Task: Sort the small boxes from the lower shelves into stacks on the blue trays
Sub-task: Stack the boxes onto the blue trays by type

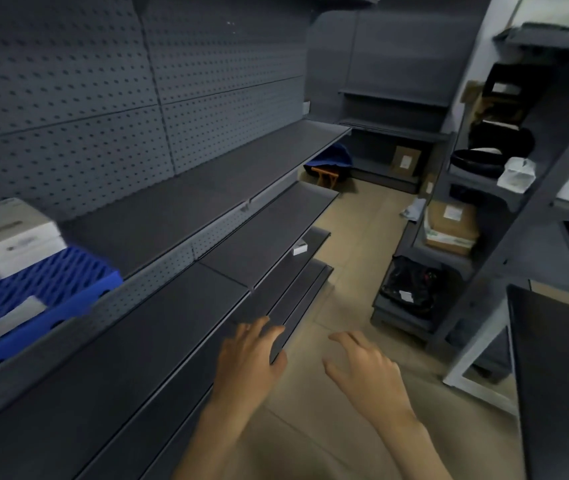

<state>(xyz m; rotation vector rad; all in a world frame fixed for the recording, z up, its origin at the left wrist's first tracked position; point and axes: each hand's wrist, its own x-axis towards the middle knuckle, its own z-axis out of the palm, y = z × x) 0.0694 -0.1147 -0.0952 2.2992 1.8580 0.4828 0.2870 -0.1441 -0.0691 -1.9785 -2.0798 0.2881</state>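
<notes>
Only hands and forearms of the person show, at the near edge of the view. The left hand (248, 362) is bare, and the left forearm (214, 427) is uncovered down to the bottom of the frame. One finger (247, 328) of that hand carries a small pale glint; the blur does not let it be told whether this is a ring. The right hand (362, 370) is bare too, above an uncovered right forearm (404, 434).

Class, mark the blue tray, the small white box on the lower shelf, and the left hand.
blue tray (79, 306): head view, its front wall.
small white box (299, 248): head view, its top face.
left hand (248, 355): head view, back of the hand.
</notes>
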